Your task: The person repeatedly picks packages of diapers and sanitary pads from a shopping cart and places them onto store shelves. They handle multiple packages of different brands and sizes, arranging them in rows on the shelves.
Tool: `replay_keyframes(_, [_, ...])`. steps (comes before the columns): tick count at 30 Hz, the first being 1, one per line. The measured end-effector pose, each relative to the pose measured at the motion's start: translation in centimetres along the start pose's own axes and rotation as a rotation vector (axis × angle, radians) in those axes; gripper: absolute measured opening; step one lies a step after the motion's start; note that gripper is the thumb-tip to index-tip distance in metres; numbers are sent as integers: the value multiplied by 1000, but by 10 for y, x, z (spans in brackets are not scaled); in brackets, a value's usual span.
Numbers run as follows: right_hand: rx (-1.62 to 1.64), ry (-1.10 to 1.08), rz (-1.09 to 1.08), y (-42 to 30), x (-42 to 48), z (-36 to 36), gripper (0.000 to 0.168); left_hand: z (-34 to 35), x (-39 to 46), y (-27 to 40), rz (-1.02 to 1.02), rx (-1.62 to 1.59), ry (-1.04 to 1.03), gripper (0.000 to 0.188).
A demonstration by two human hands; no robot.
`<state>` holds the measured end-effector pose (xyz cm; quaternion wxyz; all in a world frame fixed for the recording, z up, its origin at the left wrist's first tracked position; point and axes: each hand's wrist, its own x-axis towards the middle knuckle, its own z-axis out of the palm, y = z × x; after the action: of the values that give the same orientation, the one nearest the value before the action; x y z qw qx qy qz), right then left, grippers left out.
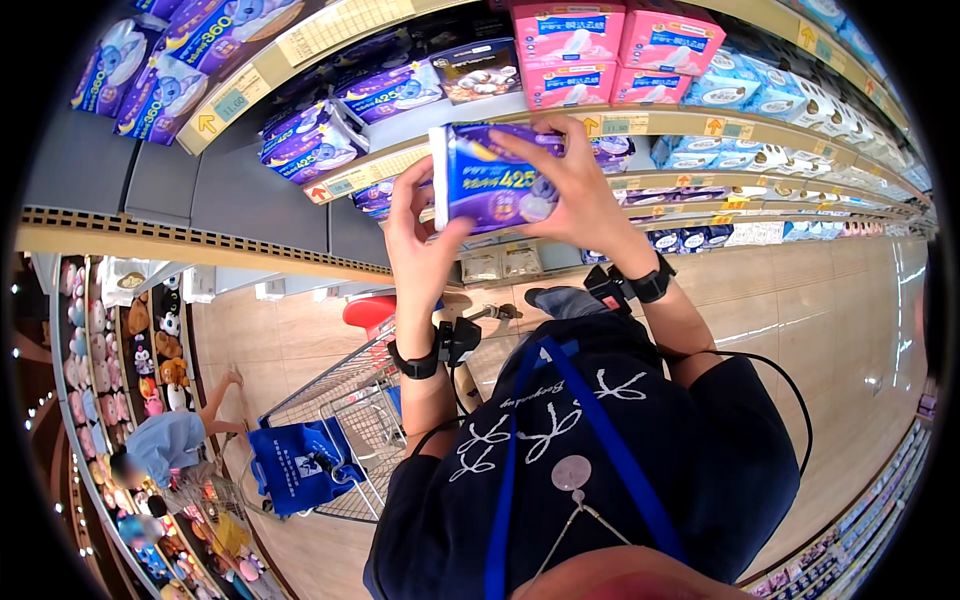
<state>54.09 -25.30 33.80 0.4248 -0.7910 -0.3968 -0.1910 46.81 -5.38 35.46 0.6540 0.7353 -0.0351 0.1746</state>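
Both hands hold a purple-and-blue soft pack of sanitary pads (pixel 487 176) in front of the shelving, its printed face towards me. My left hand (pixel 418 240) grips the pack's white left end, the thumb at the lower corner and the fingers partly hidden behind it. On the other side, my right hand (pixel 589 195) spreads over the right end, with fingers across the upper face and the thumb along the lower edge. Similar purple packs (pixel 315 142) lie on the shelf (pixel 409 124) just beyond. Pink boxes of pads (pixel 570 34) are stacked to their right.
A wire shopping cart (pixel 360 427) with a blue bag (pixel 304 465) over its end stands at my left. Further left, a person in a light blue top (pixel 169 450) is beside another cart near plush toys (pixel 142 356). A red stool-like object (pixel 369 311) sits below the shelving.
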Motion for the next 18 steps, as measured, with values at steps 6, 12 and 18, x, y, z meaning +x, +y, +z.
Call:
replay_keyframes(6, [146, 241, 76, -5, 22, 18, 88, -23, 18, -23, 161, -93, 139, 56])
replay_keyframes(12, [414, 279, 218, 11, 57, 48, 64, -38, 56, -39, 289, 88, 338, 57])
replay_keyframes(18, [410, 401, 227, 20, 86, 83, 58, -45, 77, -45, 174, 174, 543, 42])
